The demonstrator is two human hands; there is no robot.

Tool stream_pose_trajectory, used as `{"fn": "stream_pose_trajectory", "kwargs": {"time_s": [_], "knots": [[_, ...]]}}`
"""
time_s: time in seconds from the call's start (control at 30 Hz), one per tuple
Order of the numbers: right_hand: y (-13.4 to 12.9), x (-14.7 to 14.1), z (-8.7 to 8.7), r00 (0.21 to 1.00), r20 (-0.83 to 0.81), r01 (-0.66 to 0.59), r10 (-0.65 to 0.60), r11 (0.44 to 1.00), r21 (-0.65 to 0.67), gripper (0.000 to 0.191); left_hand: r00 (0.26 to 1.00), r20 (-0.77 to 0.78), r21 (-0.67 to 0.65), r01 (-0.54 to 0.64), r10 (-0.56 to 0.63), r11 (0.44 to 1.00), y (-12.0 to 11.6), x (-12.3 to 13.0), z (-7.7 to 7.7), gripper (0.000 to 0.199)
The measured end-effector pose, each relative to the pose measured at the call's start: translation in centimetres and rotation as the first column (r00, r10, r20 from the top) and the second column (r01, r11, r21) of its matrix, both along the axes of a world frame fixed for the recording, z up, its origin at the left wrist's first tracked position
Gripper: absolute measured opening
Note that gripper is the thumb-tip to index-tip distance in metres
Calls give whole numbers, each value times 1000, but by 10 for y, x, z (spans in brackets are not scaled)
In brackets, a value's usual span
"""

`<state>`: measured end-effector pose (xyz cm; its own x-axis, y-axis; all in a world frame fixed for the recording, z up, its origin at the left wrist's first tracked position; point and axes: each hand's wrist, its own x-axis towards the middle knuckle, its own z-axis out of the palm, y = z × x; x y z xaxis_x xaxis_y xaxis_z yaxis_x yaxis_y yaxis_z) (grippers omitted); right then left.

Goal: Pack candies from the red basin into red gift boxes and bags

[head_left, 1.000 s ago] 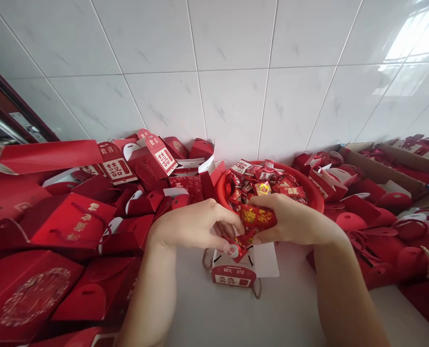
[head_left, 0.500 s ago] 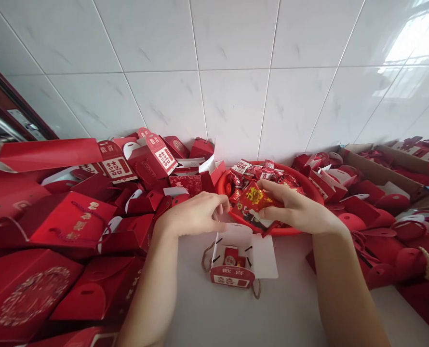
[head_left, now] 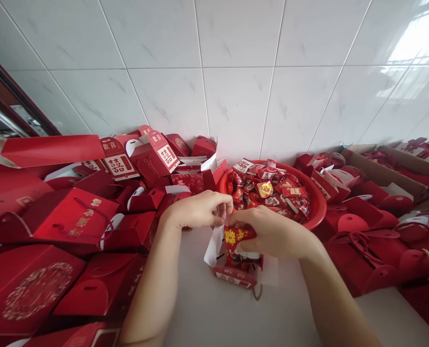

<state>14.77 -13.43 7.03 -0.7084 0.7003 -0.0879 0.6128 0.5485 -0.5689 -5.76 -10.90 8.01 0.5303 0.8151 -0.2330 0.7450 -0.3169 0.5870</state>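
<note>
The right hand (head_left: pixel 267 234), closed around the red packet (head_left: pixel 232 241) at the mouth of the open box (head_left: pixel 234 278) on the desk (head_left: pixel 207 315), had best ease it in gently, while the half-curled left hand (head_left: pixel 196 209), its hold unclear, steadies the left white flap (head_left: pixel 212 248).

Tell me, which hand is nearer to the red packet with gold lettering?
Right. The right hand holds the red packet at the small open box. The left hand is just left of the packet and slightly farther back; whether it touches is unclear.
</note>
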Motion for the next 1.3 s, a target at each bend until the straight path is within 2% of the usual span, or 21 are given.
{"fn": "stream_pose_trajectory", "kwargs": {"time_s": [0.13, 0.23, 0.3, 0.37, 0.43, 0.5, 0.57, 0.63, 0.73, 0.83, 0.93, 1.07, 1.2, 1.3], "knots": [[-1, -11, -9, 982, 137, -139, 133, 990, 34, 42, 1000, -10, -14, -7, 7, 1000, 1, -1, -2, 10], [2, -5, -8, 986, 93, -143, 136, 987, 77, 49, 1000, -13, -15, -15, 15, 1000, 1, -1, -1, 11], [3, 6, -3, 997, 3, -72, 72, 992, 101, 44, 1000, -4, -19, -14, 13, 1000, 0, -1, 0, 11], [6, 21, 3, 994, -102, 50, -36, 989, 139, 34, 1000, -5, -20, -14, 14, 1000, -1, -1, 0, 12], [12, 36, 6, 966, -172, 229, -195, 951, 208, 27, 1000, -16, -17, -15, 14, 1000, -1, -1, 1, 13], [23, 46, 3, 926, -176, 372, -335, 889, 267, 23, 1000, -27, -12, -3, 3, 1000, -1, -1, 1, 14], [37, 51, -6, 904, -106, 426, -413, 859, 286, 21, 999, -29, -12, 15, -16, 1000, 0, -1, 0, 15], [52, 50, -17, 903, -29, 418, -428, 861, 289, 21, 999, -29, -31, 24, -24, 999, 0, -1, 0, 22], [67, 42, -33, 916, 4, 385, -401, 882, 273, 28, 999, -47, -52, 10, -12, 999, 1, -2, -1, 36], [72, 33, -45, 935, 78, 319, -347, 915, 245, 38, 1000, -1, 59, -17, 17, 998, 6, -1, -3, 37], [73, 29, -50, 946, 142, 260, -293, 942, 212, 43, 987, 154, 189, -80, 51, 979, 19, 0, -12, 34], [72, 29, -49, 956, 168, 208, -240, 960, 188, 29, 948, 307, 239, -167, 89, 957, 38, 3, -29, 30], [70, 26, -47, 959, 176, 192, -222, 966, 171, 6, 952, 297, 237, -148, 73, 960, 48, 7, -41, 27], [72, 27, -48, 964, 147, 194, -222, 964, 181, 8, 965, 258, 296, -135, 57, 945, 50, 12, -45, 26]]}}
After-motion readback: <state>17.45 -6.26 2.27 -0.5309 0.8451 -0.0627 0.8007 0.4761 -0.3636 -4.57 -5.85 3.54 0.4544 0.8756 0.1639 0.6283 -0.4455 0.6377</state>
